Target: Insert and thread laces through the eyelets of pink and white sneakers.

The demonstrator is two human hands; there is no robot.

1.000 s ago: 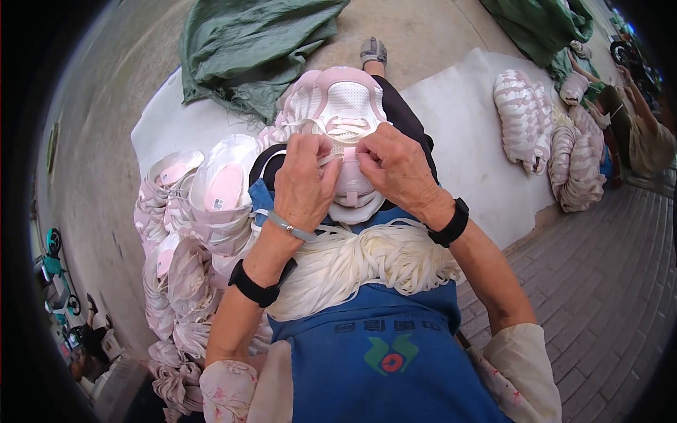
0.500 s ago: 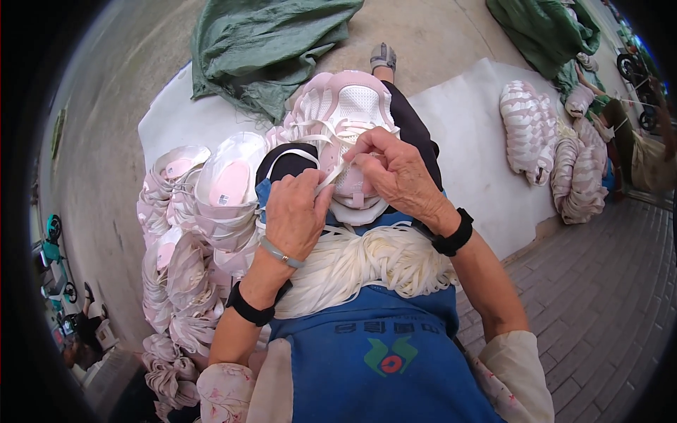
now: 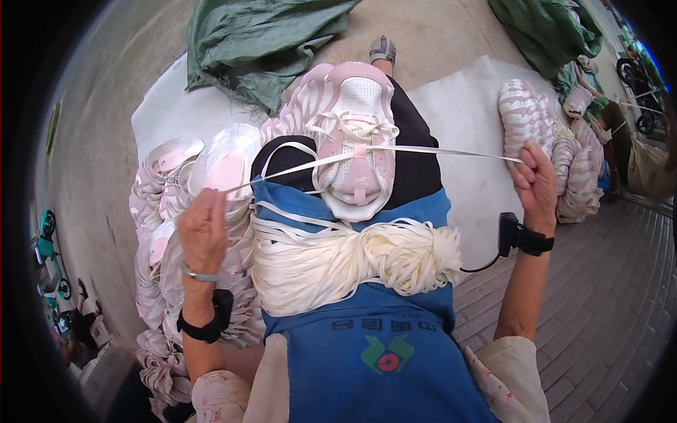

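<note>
A pink and white shoe upper [image 3: 361,95] rests on my lap with its opening toward me. Through its tongue loop runs a cream shoelace [image 3: 451,150], drawn taut out to both sides. My left hand [image 3: 202,229] is closed on one end, out over the stacked uppers. Far to the right, my right hand [image 3: 534,182] pinches the other end at about chest width from the shoe. Looser loops of lace hang on the upper's left side. Below it, a thick bundle of cream laces [image 3: 310,261] lies across my blue apron [image 3: 317,366].
Stacked pink-white uppers [image 3: 229,166] stand at my left. More bundled uppers [image 3: 523,127] lie at the right on a white sheet [image 3: 465,106]. A green sack [image 3: 268,42] is at the far left. At the right edge, another person [image 3: 620,141] sits near a second green sack [image 3: 539,32].
Both hands were close together over the shoe's laces. They have pulled wide apart, left and right, and the lace between them is now straight and taut.
</note>
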